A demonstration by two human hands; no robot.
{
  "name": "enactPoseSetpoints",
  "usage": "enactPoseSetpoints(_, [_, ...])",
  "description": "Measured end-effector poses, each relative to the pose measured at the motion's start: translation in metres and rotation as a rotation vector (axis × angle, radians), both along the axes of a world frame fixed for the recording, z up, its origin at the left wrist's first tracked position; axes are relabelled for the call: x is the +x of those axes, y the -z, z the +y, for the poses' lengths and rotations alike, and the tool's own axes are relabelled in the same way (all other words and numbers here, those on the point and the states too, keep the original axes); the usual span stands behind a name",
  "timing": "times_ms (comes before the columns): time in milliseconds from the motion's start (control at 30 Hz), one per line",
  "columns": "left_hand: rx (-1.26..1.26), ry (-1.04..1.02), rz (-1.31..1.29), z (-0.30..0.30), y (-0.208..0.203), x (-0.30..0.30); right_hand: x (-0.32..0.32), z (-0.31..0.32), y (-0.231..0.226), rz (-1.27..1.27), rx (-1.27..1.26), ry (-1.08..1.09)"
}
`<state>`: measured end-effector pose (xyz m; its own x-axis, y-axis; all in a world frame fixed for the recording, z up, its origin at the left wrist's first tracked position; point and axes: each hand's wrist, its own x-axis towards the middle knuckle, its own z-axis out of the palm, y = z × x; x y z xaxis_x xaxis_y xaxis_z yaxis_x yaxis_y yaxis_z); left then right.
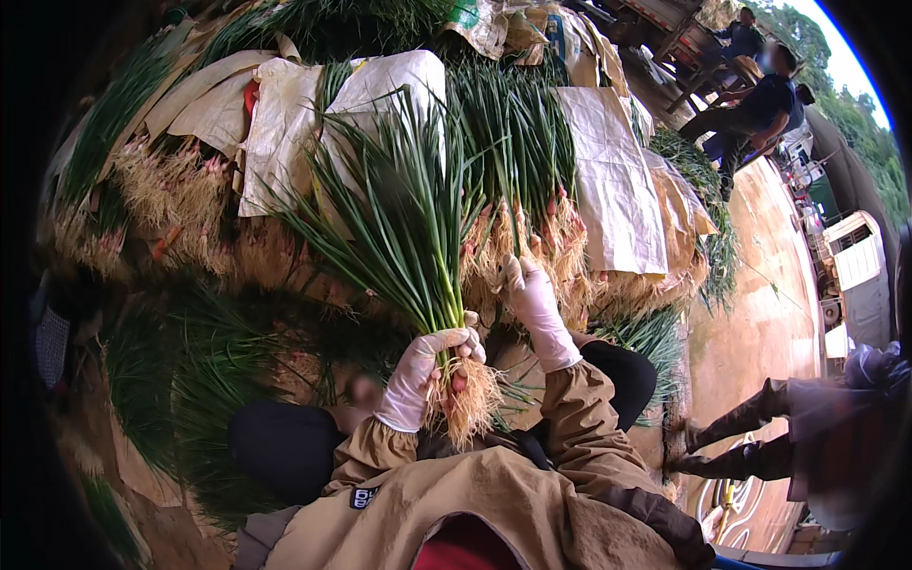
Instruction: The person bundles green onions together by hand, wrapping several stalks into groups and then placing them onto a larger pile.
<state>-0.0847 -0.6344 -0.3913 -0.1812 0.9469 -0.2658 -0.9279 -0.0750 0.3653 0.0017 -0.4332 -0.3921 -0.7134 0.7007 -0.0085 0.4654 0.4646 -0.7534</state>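
Green scallions in a long heap [532, 142] fill the upper half of the view, from nine o'clock round to three, leaves pointing up and pale roots hanging along the lower edge. White woven sacks [608, 180] are spread over the heap at eleven and at one o'clock. More loose scallions [190, 380] lie on the ground at eight o'clock. At two o'clock, well apart from the pile, other people [760, 95] stand on a reddish dirt path [760, 332], and a pair of dark rubber boots [741, 437] shows at four o'clock.

At centre the person, in a tan jacket and white gloves, holds a scallion bunch [408, 228] upright, its leaves fanning toward eleven and twelve o'clock and its tangled roots [470, 404] hanging just below the grip. The left hand [423, 370] is at six o'clock of the bunch, fingers closed tight around the stalks just above the roots. The right hand [532, 294], just beside it at one o'clock, reaches up to the roots of the heap; its fingers are curled there, but whether they grip a stalk cannot be told.
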Motion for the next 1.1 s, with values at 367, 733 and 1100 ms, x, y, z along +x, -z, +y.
enactPoseSetpoints(367, [0.257, -0.041, -0.26, 0.017, 0.003, -0.001, -0.061, 0.159, -0.069, -0.517, 0.803, 0.266])
enactPoseSetpoints(733, [0.095, -0.082, -0.047, 0.007, 0.002, -0.008, -0.011, 0.062, -0.032, 0.2, -0.32, 0.15])
enactPoseSetpoints(1100, [-0.075, -0.027, -0.045, -0.001, -0.011, -0.007, -0.02, -0.074, -0.043, 0.31, -0.386, 0.013])
